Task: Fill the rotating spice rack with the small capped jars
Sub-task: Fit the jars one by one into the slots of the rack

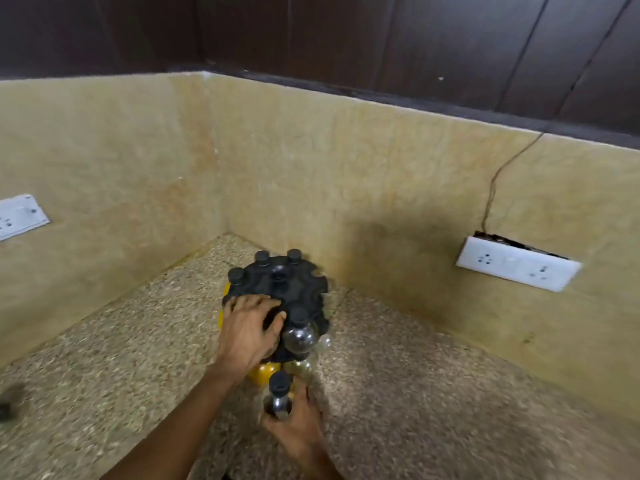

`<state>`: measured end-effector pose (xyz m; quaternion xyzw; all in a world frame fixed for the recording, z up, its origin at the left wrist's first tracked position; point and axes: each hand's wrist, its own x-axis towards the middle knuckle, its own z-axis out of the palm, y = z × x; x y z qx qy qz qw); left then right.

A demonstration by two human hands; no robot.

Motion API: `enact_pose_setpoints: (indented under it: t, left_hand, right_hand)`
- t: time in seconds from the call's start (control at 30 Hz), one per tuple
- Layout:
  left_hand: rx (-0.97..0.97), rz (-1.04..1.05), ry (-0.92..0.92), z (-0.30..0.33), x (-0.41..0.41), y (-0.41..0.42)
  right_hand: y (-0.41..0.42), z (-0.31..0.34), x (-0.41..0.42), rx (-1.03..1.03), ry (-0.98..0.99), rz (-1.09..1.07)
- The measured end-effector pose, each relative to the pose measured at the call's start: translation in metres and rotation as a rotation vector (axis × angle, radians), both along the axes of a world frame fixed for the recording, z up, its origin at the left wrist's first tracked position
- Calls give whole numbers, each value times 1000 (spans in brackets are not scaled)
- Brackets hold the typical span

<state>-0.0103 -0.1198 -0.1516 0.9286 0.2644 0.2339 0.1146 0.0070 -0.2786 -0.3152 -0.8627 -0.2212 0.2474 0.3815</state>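
Black rack (277, 292) sits in bench (398, 393) corner, near both walls. Left hand (247, 332) lies spread flat on rack's near-left top, fingers resting on it, gripping nothing far as I can see. Right hand (294, 420) just in front of rack, low, fingers wrapped round clear jar (278, 396), black cap up. Few capped jars already slotted round rim. Bit blurry tbh.

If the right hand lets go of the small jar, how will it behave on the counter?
The jar looks clear, rounded and possibly glass, so it would probably roll and might crack. Its black cap makes it seem top-heavy.
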Motion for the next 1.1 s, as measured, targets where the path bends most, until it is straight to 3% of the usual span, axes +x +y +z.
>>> enact_pose_setpoints:
  t: [0.13, 0.4, 0.63, 0.9, 1.1]
  left_hand:
    - [-37, -84, 150, 1, 44, -30]
    - [-108, 12, 269, 6, 60, -25]
    - [-81, -117, 364, 3, 45, 6]
    - [-54, -174, 426, 8, 31, 13]
    - [-145, -235, 514, 12, 28, 14]
  right_hand:
    - [-44, 57, 23, 3, -12, -87]
    - [-61, 93, 54, -34, -107, -194]
    - [-34, 114, 72, 18, -222, -163]
    - [-7, 109, 73, 36, -188, -85]
    - [18, 101, 67, 54, -200, 8]
